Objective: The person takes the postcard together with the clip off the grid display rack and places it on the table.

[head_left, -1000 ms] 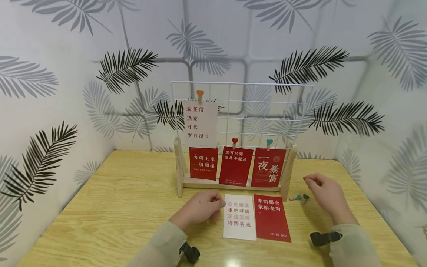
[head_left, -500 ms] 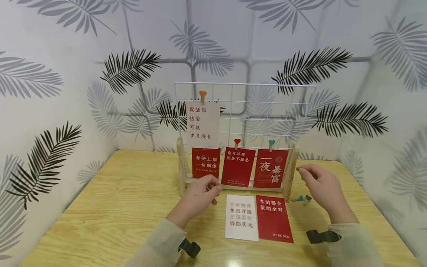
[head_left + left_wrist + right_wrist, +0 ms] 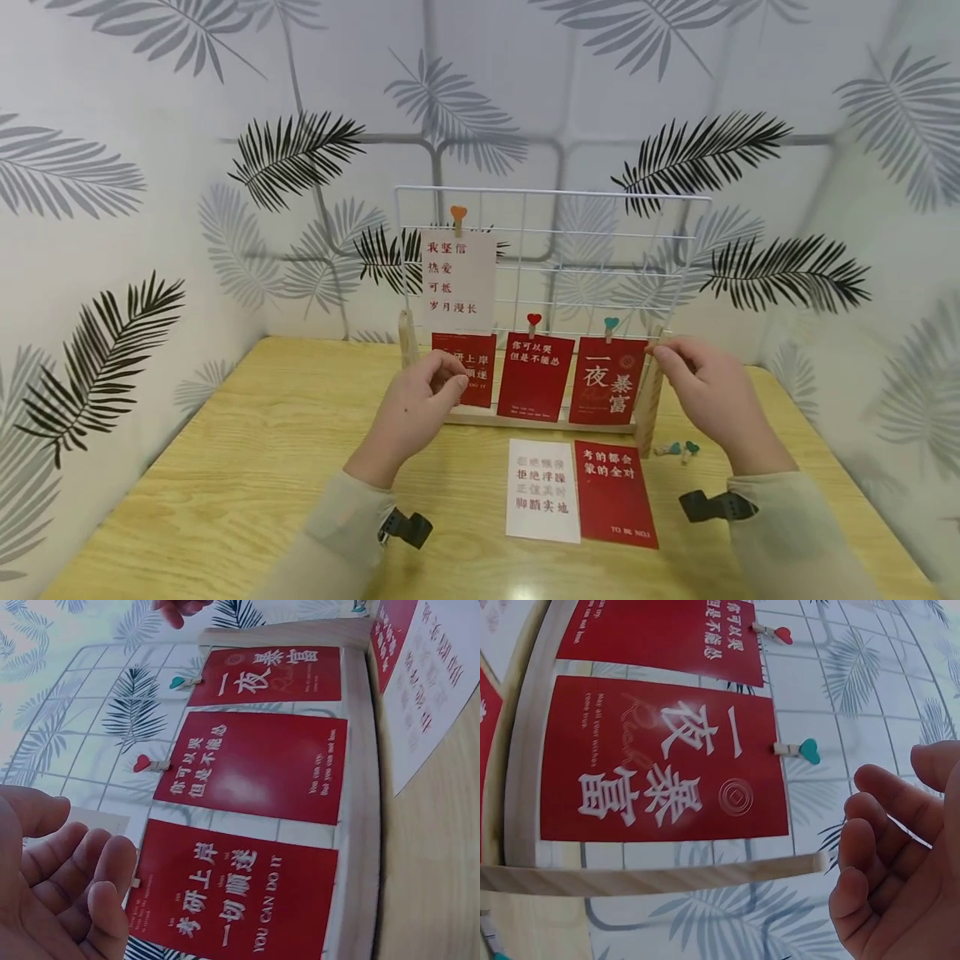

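Note:
A white wire grid (image 3: 555, 229) stands in a wooden base (image 3: 472, 415). My left hand (image 3: 411, 408) is raised before the grid's lower left card (image 3: 472, 392), which is red and partly covered by it. Its fingers are loosely bent with nothing between them, as the left wrist view shows. By the right wooden post (image 3: 649, 400) is my right hand (image 3: 712, 396), likewise without anything in its relaxed fingers. A white card (image 3: 459, 279) hangs from an orange heart clip (image 3: 458, 217). Red cards hang under a red heart clip (image 3: 533, 320) and a teal heart clip (image 3: 808, 751).
On the table (image 3: 247, 467), in front of the rack, lie a white card (image 3: 543, 492) and a red card (image 3: 618, 500) side by side. Two green heart clips (image 3: 678, 449) lie right of the base. A leaf-patterned wall covering (image 3: 480, 100) rises behind.
Both hands have risen from near the tabletop towards the rack, the left one also shifting left and the right one coming closer to the right post. Cards and clips stay where they were.

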Motion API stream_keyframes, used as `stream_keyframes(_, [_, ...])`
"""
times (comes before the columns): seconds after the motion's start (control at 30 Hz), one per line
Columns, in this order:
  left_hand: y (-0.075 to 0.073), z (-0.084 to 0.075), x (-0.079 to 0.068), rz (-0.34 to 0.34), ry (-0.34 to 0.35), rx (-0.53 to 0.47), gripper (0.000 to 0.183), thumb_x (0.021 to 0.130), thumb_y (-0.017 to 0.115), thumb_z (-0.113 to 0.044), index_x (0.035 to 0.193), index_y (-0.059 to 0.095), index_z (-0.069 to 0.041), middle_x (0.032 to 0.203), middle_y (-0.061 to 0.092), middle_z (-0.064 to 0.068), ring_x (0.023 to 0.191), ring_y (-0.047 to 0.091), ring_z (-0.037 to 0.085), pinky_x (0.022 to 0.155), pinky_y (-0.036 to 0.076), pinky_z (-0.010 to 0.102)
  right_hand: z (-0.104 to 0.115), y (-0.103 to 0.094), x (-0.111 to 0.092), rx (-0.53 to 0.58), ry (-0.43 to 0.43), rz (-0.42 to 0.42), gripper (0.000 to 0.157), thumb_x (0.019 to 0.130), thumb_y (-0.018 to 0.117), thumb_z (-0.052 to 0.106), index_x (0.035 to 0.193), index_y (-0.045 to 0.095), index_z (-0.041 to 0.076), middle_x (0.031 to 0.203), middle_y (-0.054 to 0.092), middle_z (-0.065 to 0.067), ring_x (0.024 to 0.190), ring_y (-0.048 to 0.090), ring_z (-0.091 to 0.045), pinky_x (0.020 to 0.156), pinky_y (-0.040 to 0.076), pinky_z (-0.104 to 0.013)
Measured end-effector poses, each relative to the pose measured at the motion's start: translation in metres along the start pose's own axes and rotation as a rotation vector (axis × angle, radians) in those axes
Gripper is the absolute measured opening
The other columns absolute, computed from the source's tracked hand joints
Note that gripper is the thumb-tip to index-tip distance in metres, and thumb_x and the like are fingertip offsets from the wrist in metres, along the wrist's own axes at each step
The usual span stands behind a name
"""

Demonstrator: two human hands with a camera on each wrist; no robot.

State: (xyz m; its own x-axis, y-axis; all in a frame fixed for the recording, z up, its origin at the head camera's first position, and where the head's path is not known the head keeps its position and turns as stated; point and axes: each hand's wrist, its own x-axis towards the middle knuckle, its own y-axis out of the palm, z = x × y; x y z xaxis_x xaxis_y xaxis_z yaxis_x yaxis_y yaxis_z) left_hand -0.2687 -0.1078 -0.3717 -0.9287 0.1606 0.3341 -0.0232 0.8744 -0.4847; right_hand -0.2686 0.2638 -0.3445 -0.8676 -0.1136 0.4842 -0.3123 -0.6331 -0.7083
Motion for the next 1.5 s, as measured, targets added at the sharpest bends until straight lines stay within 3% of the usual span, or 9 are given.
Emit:
stream_keyframes(0.13, [-0.013, -0.006, 0.007, -0.050, 0.025, 0.060, 0.018, 0.101, 0.061, -0.024, 0.115, 0.063, -0.012, 0.105, 0.065, -0.002, 0.096, 0.061, 0.018, 0.084, 0.052, 0.040, 0.010, 0.001, 0.007, 0.013, -0.045, -0.005, 0.039, 0.108, 0.048, 0.038, 0.120, 0.069, 0.008, 0.106, 0.069, -0.009, 0.087, 0.057, -0.024, 0.076, 0.045, -0.047])
stream_keyframes(0.37, [-0.037, -0.012, 0.021, -0.120, 0.072, 0.113, 0.030, 0.101, 0.060, -0.025, 0.126, 0.059, -0.007, 0.115, 0.060, 0.004, 0.102, 0.058, 0.021, 0.084, 0.051, 0.041, 0.030, -0.003, 0.022, -0.018, -0.113, -0.018, 0.038, 0.108, 0.048, 0.037, 0.119, 0.071, 0.009, 0.107, 0.069, -0.008, 0.089, 0.059, -0.023, 0.077, 0.046, -0.047])
stream_keyframes(0.57, [-0.052, -0.015, 0.029, -0.161, 0.090, 0.105, 0.038, 0.101, 0.061, -0.021, 0.135, 0.054, -0.005, 0.131, 0.056, 0.012, 0.115, 0.054, 0.025, 0.093, 0.048, 0.045, 0.050, -0.007, 0.034, -0.063, -0.187, -0.029, 0.033, 0.106, 0.051, 0.037, 0.112, 0.074, 0.014, 0.093, 0.065, -0.001, 0.081, 0.054, -0.018, 0.071, 0.045, -0.043])
stream_keyframes(0.7, [-0.056, -0.017, 0.031, -0.160, 0.065, 0.115, 0.040, 0.101, 0.061, -0.022, 0.137, 0.053, -0.006, 0.134, 0.055, 0.009, 0.119, 0.053, 0.025, 0.096, 0.048, 0.046, 0.062, -0.009, 0.039, -0.074, -0.213, -0.023, 0.032, 0.106, 0.052, 0.037, 0.112, 0.075, 0.016, 0.090, 0.062, 0.001, 0.078, 0.052, -0.016, 0.069, 0.045, -0.041])
stream_keyframes(1.07, [-0.063, -0.018, 0.046, -0.169, 0.032, 0.154, 0.050, 0.101, 0.059, -0.025, 0.144, 0.046, -0.004, 0.140, 0.052, 0.012, 0.123, 0.054, 0.028, 0.098, 0.047, 0.049, 0.097, -0.013, 0.067, -0.138, -0.324, -0.008, 0.031, 0.105, 0.052, 0.037, 0.109, 0.075, 0.016, 0.104, 0.066, 0.002, 0.087, 0.056, -0.016, 0.077, 0.046, -0.041])
stream_keyframes(1.33, [-0.066, -0.019, 0.055, -0.155, -0.023, 0.162, 0.054, 0.102, 0.059, -0.028, 0.148, 0.043, -0.004, 0.138, 0.054, 0.014, 0.123, 0.054, 0.029, 0.098, 0.048, 0.049, 0.132, -0.008, 0.085, -0.147, -0.429, 0.022, 0.023, 0.104, 0.057, 0.032, 0.102, 0.074, 0.016, 0.094, 0.064, 0.004, 0.085, 0.055, -0.016, 0.076, 0.046, -0.037])
stream_keyframes(1.5, [-0.065, -0.024, 0.060, -0.144, -0.038, 0.190, 0.056, 0.103, 0.058, -0.033, 0.149, 0.043, -0.005, 0.132, 0.057, 0.012, 0.120, 0.056, 0.028, 0.096, 0.049, 0.048, 0.149, -0.004, 0.096, -0.174, -0.452, 0.045, 0.024, 0.104, 0.056, 0.033, 0.104, 0.073, 0.017, 0.091, 0.062, 0.004, 0.083, 0.054, -0.016, 0.075, 0.046, -0.036])
